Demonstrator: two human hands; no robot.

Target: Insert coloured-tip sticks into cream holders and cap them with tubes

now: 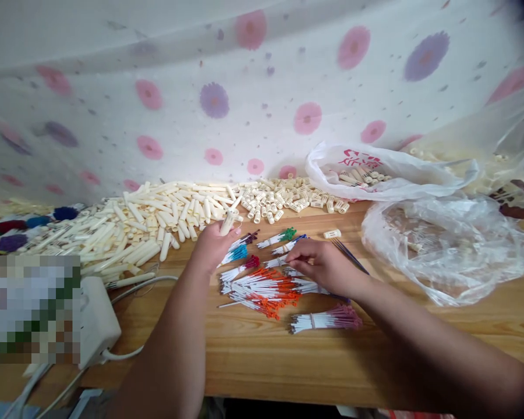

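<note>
My left hand is closed around a cream plastic tube, held upright with a slotted piece at its top. My right hand is over the bundles of thin white sticks, its fingertips pinched together; anything between them is too small to make out. Under and around it lie white sticks with orange tips, a banded bundle with purple tips, one with green tips, and others with blue and dark red tips. A single slotted cream piece lies beyond my right hand, near some thin dark rods.
Cream tubes are heaped at the back left, beside a pile of slotted pieces. Plastic bags occupy the right. A white power strip with cables sits at left on the wooden table.
</note>
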